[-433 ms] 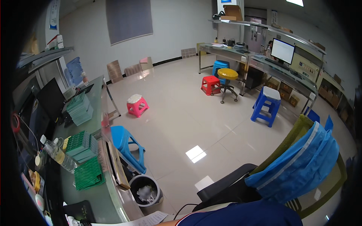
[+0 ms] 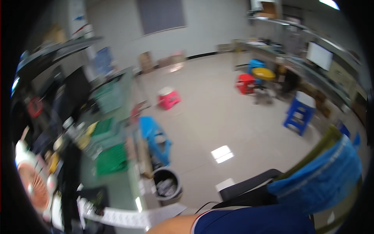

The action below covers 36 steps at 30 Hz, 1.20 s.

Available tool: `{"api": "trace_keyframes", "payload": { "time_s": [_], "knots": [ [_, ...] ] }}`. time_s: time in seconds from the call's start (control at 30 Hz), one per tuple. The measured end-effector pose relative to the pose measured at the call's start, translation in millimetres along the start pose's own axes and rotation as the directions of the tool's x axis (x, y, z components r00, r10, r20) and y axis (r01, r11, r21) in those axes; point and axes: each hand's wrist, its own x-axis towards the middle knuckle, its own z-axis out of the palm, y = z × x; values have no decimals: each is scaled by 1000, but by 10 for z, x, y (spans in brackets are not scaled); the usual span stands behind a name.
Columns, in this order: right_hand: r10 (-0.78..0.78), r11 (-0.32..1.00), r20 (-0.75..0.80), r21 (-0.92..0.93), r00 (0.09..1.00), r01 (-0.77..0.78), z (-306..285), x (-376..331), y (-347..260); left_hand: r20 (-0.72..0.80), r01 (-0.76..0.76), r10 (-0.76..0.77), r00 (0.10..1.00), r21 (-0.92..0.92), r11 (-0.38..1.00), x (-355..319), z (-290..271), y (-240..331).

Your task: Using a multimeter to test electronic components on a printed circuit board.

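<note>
Swung left since before, view blurs; bare forearm [image 2: 175,225] by white paper strip [image 2: 128,217] on tabletop [image 2: 124,187]; hands unseen, grip untellable.

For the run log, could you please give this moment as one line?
hands: not in view | upper arm at lower edge | nearest: paper sheet, grey bin | picture motion-blurred

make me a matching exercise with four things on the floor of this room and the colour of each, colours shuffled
Things:
1. small stool near the middle of the floor
2. step stool toward the right
3. waste bin beside the workbench
4. round seat near the far bench

Colours:
A. yellow
B. dark grey
C. pink with a white top
D. blue with a white top

Pairs: 1-C, 2-D, 3-B, 4-A
</note>
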Motion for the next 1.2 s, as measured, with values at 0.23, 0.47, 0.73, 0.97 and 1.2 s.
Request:
{"api": "trace_keyframes", "payload": {
  "time_s": [0.23,0.47,0.73,0.97,1.2],
  "knots": [
    [144,965,207,186,968,-183,-341,104,-128,-388,-208,252,887,150,966,-1520,-372,1084],
    [565,512,491,422,663,-749,-971,560,-22,-510,-402,440,739,191,896,-1405,-213,904],
    [396,915,665,-225,633,-335,-665,365,679,-524,-352,402,751,197,915,-1324,-157,879],
    [261,965,762,-222,593,-141,-277,384,604,-520,-338,401,755,216,916,-1342,-178,879],
    [44,943,807,162,589,-291,-695,546,-280,-473,-328,412,779,252,910,-1425,-169,917]
  ]
}}
